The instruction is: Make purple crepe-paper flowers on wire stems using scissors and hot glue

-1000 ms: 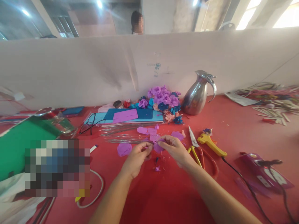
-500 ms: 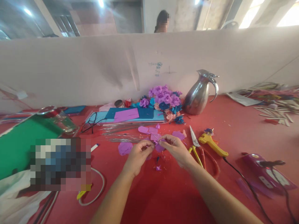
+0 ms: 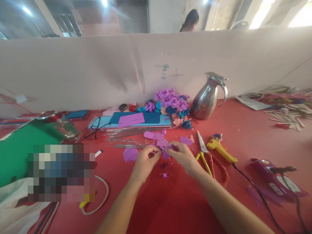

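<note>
Over the red table [image 3: 170,201], my left hand [image 3: 145,162] and my right hand [image 3: 182,156] meet at a small purple foam petal piece [image 3: 166,152]. Both hands pinch it between thumb and fingertips, and a thin wire seems to run into it. Loose purple petals [image 3: 156,136] lie just behind the hands, and a purple foam disc [image 3: 130,154] lies to the left. Tiny purple scraps [image 3: 165,175] sit on the table below the hands.
Scissors [image 3: 203,151] and a yellow glue gun [image 3: 220,150] with a black cord lie to the right. A steel jug [image 3: 207,97], a bunch of foam flowers [image 3: 170,105], foam sheets [image 3: 131,120] and wires [image 3: 126,134] stand behind. A person is beyond the white partition [image 3: 73,71].
My hands stay together on the purple piece with small finger shifts. The person behind the partition has moved to the right.
</note>
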`<state>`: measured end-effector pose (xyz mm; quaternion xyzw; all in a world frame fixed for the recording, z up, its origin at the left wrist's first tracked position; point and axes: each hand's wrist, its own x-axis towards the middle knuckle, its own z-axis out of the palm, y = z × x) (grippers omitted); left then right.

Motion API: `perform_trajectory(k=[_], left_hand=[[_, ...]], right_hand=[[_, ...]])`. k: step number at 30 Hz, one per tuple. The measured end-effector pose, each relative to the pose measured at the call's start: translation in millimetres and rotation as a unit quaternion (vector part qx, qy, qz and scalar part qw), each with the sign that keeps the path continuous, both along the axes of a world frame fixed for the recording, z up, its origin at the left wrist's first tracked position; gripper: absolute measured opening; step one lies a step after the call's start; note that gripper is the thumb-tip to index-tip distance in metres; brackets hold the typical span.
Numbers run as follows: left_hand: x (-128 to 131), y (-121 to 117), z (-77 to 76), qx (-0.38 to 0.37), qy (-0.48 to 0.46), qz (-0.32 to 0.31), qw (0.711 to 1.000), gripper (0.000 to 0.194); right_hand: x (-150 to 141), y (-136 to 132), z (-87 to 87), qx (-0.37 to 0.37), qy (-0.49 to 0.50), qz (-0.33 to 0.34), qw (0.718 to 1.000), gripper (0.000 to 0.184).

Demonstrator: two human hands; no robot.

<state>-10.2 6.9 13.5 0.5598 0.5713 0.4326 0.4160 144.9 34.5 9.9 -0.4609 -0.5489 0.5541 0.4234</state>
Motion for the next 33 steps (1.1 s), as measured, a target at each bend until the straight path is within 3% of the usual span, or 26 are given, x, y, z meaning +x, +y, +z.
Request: perform_trajectory(k=[6, 22, 33], left_hand=[[0.3, -0.1, 1.8, 0.037, 0.031, -0.007, 0.999, 0.016], [-2.0, 1.0, -3.2, 0.028, 0.029, -0.002, 0.999, 0.015], [-2.3, 0.5, -0.8, -0.067, -0.086, 0.013, 0.994, 0.014]], right_hand=[[-1.1, -0.3, 0.3, 0.014, 0.002, 0.001, 1.0, 0.01], [-3.2, -4.0, -1.3, 0.014, -0.03, -0.002, 0.999, 0.011], [-4.6, -2.7, -2.9, -0.002, 0.018, 0.021, 1.0, 0.01]])
